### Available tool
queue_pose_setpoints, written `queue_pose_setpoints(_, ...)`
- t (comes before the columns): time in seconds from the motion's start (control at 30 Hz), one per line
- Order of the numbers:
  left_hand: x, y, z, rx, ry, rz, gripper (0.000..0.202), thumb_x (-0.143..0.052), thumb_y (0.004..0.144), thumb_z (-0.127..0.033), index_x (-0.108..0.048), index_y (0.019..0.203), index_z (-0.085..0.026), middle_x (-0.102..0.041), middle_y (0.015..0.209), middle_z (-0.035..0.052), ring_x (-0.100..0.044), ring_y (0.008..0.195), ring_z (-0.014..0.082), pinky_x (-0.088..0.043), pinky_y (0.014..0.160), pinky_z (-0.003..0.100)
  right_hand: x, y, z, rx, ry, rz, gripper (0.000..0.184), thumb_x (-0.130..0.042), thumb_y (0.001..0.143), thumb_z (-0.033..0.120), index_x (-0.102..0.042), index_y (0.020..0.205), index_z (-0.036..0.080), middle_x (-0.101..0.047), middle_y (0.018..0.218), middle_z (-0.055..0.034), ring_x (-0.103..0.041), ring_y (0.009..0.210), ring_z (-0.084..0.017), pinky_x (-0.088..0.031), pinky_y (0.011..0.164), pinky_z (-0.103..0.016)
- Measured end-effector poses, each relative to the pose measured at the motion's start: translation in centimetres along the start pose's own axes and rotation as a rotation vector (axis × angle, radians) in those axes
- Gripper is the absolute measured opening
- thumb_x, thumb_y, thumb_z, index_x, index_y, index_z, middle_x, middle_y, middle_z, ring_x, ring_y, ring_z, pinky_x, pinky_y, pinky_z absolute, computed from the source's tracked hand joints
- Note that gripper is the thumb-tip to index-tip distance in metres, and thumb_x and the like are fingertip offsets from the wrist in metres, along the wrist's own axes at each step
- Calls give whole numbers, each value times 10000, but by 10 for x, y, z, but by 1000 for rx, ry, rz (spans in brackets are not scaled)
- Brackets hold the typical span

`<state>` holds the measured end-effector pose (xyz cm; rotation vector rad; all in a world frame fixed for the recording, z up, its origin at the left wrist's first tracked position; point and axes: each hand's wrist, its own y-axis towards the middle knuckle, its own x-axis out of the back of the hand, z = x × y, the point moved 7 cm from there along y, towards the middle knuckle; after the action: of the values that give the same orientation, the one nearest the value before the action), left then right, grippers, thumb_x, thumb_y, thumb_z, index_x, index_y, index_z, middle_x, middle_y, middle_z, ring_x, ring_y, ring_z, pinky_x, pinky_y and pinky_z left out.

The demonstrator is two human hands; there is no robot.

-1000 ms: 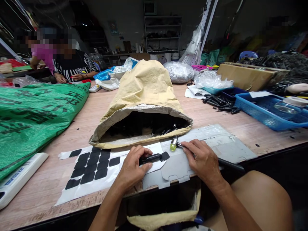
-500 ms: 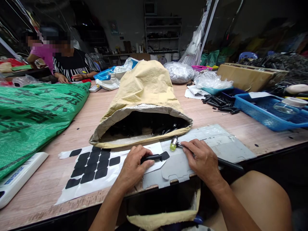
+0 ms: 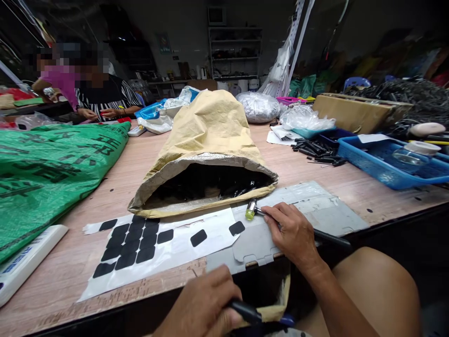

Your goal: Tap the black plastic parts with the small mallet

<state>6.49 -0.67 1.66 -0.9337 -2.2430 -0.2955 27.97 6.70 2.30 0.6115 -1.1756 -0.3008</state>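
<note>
My left hand (image 3: 205, 302) is below the table's front edge, over the mouth of a lower sack (image 3: 277, 311). Its closed fingers hold a black, rod-shaped part (image 3: 248, 312). On the grey board (image 3: 308, 208), my right hand (image 3: 293, 231) is wrapped round the dark handle of a small mallet with a yellow-green tip (image 3: 250, 209). Left of the mallet lies a white backing sheet (image 3: 168, 256) bearing several black rounded squares. Behind them, a yellow sack (image 3: 219, 124) lies with its mouth towards me, dark parts showing inside.
A green printed sack (image 3: 59, 164) and a white box-like object (image 3: 31, 262) occupy the left side. To the right are loose black parts (image 3: 315, 150), a blue basket (image 3: 382, 168) and a cardboard box (image 3: 354, 112). A co-worker (image 3: 105, 98) sits at the far left.
My left hand has moved from the white sheet down below the table edge with the black part, uncovering two separate black squares. My right hand keeps its hold on the mallet.
</note>
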Motion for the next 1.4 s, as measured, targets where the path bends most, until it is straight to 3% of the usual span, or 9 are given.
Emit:
queue_pose_setpoints(0.2,-74,-19,58,318,136,-10,354,-393,1020,-495,-677,1044,-285,-722,980,76,-708,875,251,-495,723,329,0,0,0,1,-6,7,226,-584,952,218,-733,1119,249,-668,907,-39,-556,873,-209,-428,830,-335)
queue_pose_setpoints(0.4,-86,-23,80,603,242,-7,331,-397,1009,-306,-683,1170,-259,-760,1020,123,-727,1031,334,-513,842,407,0,0,0,-7,-7,-1,222,-590,947,215,-734,1113,251,-663,898,-33,-556,868,-203,-423,819,-325)
queue_pose_setpoints(0.6,-49,-14,32,460,162,108,370,-608,906,-398,-698,1248,-290,-775,1021,69,-726,947,273,-520,814,317,0,0,0,-2,-4,-13,218,-589,952,222,-733,1112,256,-660,891,-27,-558,864,-199,-422,815,-325)
queue_pose_setpoints(0.67,-23,-5,12,357,70,94,359,-627,898,-475,-718,1210,-322,-778,1011,34,-716,904,245,-516,775,292,0,0,0,0,-6,-13,216,-583,957,226,-732,1110,258,-661,889,-26,-559,861,-201,-422,814,-328)
queue_pose_setpoints(0.73,19,10,5,309,46,-67,327,-542,960,-512,-735,1133,-313,-771,986,15,-698,879,216,-502,760,280,0,0,0,2,-4,-17,211,-582,957,227,-731,1103,257,-663,889,-27,-561,862,-203,-424,815,-330)
queue_pose_setpoints(0.87,113,45,35,408,248,-499,351,-509,975,-470,-706,1149,-237,-731,962,45,-673,863,232,-493,743,318,1,0,0,6,8,-29,212,-596,942,214,-734,1100,247,-667,891,-34,-569,873,-203,-427,811,-326)
queue_pose_setpoints(0.97,153,64,72,611,533,-589,405,-521,948,-348,-659,1297,-195,-682,1092,127,-667,990,314,-505,813,395,1,0,0,0,12,-26,221,-604,933,206,-737,1103,255,-666,887,-32,-565,862,-201,-427,800,-322)
queue_pose_setpoints(1.1,160,73,98,738,697,-506,509,-502,893,-202,-629,1384,-245,-600,1212,184,-613,1135,395,-515,864,473,1,1,0,-7,18,-11,230,-605,930,202,-736,1111,256,-664,892,-33,-567,869,-204,-429,817,-326)
queue_pose_setpoints(1.4,155,66,84,504,779,-471,227,-628,884,-345,-716,1042,-208,-648,1061,118,-543,1044,350,-467,873,451,1,1,0,-16,25,-5,234,-602,929,202,-734,1115,257,-664,896,-29,-565,869,-201,-427,816,-323)
